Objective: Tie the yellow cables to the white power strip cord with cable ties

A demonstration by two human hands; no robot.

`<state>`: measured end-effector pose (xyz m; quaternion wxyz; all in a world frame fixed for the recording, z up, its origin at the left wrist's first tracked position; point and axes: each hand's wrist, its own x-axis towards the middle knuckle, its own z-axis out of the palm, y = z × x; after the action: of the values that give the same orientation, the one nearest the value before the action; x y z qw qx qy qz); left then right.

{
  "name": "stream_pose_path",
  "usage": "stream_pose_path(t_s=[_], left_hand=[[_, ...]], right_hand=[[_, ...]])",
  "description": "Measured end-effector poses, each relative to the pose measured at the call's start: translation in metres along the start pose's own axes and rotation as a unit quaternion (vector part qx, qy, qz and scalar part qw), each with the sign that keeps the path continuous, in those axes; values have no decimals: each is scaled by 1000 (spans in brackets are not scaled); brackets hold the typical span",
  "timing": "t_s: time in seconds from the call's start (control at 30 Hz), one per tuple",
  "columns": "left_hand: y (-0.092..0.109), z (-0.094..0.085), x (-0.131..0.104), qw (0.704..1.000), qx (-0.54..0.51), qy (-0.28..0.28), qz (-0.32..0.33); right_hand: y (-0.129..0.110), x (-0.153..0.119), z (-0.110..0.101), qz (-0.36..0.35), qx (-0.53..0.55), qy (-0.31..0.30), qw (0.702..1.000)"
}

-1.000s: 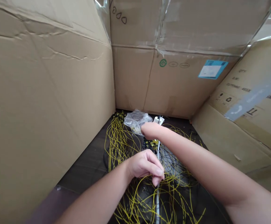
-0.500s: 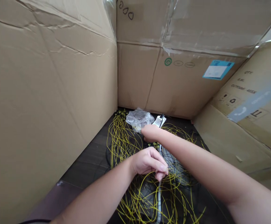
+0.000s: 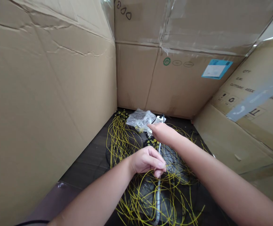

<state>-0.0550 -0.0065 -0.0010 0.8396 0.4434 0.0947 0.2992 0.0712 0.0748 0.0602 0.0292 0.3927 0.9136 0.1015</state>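
Observation:
My left hand (image 3: pixel 148 160) is closed in a pinch on a thin yellow wire above the middle of a loose tangle of yellow wires (image 3: pixel 148 201). Farther off, my right hand (image 3: pixel 163 132) reaches to the near right edge of a crumpled clear plastic bag (image 3: pixel 139 119). Its fingers are drawn together, and what is between them is hidden. Small yellow and black ends (image 3: pixel 152 143) lie just below that hand. Another bundle of yellow wires (image 3: pixel 117 138) spreads to the left, its dark ends gathered at the far corner.
Large cardboard boxes stand at the left (image 3: pixel 56 78), the back (image 3: pixel 136 75) and the right (image 3: pixel 249 125). A white block (image 3: pixel 160 119) with a black cable lies beside the bag. From near it, a pale cable (image 3: pixel 158 197) runs toward me over the dark surface (image 3: pixel 86 157).
My right hand has shifted slightly right and lifted at the bag's edge, uncovering more of the small ends below. My left hand keeps its pinch, nearly still. The view has drifted a little.

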Motion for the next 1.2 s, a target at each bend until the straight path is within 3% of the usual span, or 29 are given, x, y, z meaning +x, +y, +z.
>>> stream_pose_path(t_s=[0.1,0.2,0.33,0.4,0.47,0.53,0.6,0.73,0.83,1.0,1.2], left_hand=[[0,0,0,1000,3,1,0],[1,1,0,1000,9,6,0],[3,2,0,1000,9,18,0],[3,2,0,1000,4,24,4],[2,2,0,999,-3,31,16],[2,2,1,999,-14,42,28],[2,2,3,997,-29,63,41],[1,3,7,988,-42,136,57],[0,3,9,982,-35,178,47],[-1,7,12,978,-30,205,36],[-3,9,14,974,-13,228,10]], right_hand=[[5,-8,-2,-3,24,57,998],[10,-14,-4,-16,72,171,982],[11,-30,-9,-2,167,324,931],[10,-43,-9,33,239,360,901],[6,-59,-6,85,336,351,870],[2,-76,1,141,463,301,822],[-4,-91,11,181,601,245,739],[-18,-109,32,189,805,168,537],[-26,-112,43,178,872,139,435],[-32,-108,50,178,908,122,360],[-32,-110,50,167,922,119,328]])
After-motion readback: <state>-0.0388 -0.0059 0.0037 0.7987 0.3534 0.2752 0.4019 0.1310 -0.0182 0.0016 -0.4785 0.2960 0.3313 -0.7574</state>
